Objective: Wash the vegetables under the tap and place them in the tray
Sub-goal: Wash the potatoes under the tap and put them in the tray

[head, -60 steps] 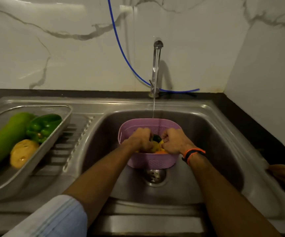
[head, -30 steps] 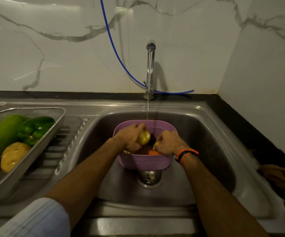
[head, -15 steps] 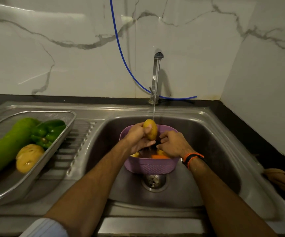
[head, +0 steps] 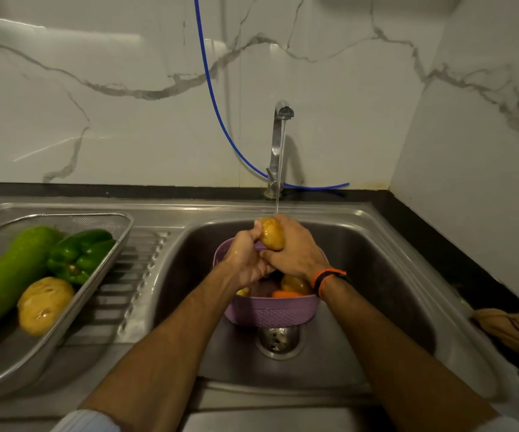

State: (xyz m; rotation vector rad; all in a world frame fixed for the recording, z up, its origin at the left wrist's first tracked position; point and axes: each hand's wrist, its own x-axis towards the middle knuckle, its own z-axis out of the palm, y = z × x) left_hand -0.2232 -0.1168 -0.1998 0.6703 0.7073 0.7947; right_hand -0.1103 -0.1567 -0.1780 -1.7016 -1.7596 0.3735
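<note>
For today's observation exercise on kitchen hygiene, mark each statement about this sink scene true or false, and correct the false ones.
1. Both hands hold the potato under the running tap. True: left hand and right hand grip it in the stream.
2. The steel tray already holds three vegetables. True: a green gourd, a green pepper and a second potato.
3. The purple basket stands on the draining board. False: it stands inside the sink, above the drain.
4. The basket is empty. False: yellow and orange vegetables are still in it.
5. The orange wristband is on the left wrist. False: it is on the right wrist.
</note>
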